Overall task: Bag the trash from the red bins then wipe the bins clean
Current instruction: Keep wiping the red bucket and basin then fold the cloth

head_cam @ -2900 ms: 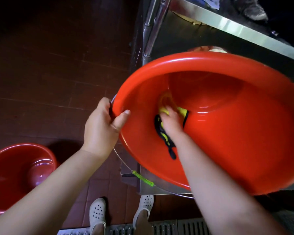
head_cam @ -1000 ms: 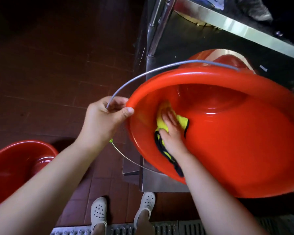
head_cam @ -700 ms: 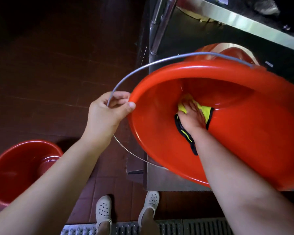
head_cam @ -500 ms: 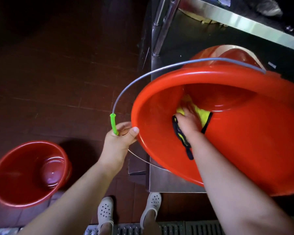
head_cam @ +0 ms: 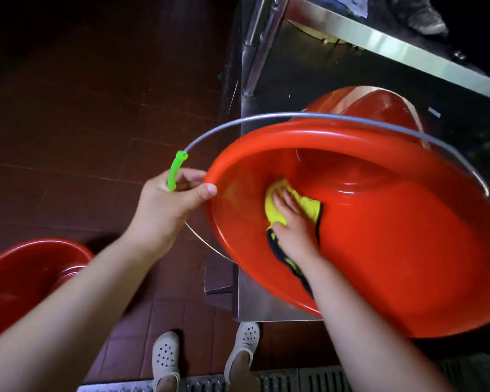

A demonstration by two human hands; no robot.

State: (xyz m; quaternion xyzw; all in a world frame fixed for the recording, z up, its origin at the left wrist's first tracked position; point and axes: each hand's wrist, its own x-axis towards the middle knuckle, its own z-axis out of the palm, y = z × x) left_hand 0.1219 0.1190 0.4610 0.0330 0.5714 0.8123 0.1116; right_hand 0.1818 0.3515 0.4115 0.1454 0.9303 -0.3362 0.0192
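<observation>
A large red bin is tilted toward me, its mouth open to the camera. My left hand grips its left rim together with the green grip of its wire handle, thumb over the rim. My right hand is inside the bin and presses a yellow cloth with black edging against the inner wall, fingers spread flat. A second red bin stands on the floor at the lower left. A third red bin lies behind the tilted one.
A steel table leg and a steel shelf rise behind the bin. Dark red floor tiles lie to the left. My white shoes stand by a metal drain grate at the bottom.
My right hand has slid the cloth round the inner wall toward the bottom. My left hand shifted along the rim and took the green handle grip. The wire handle swung up over the bin.
</observation>
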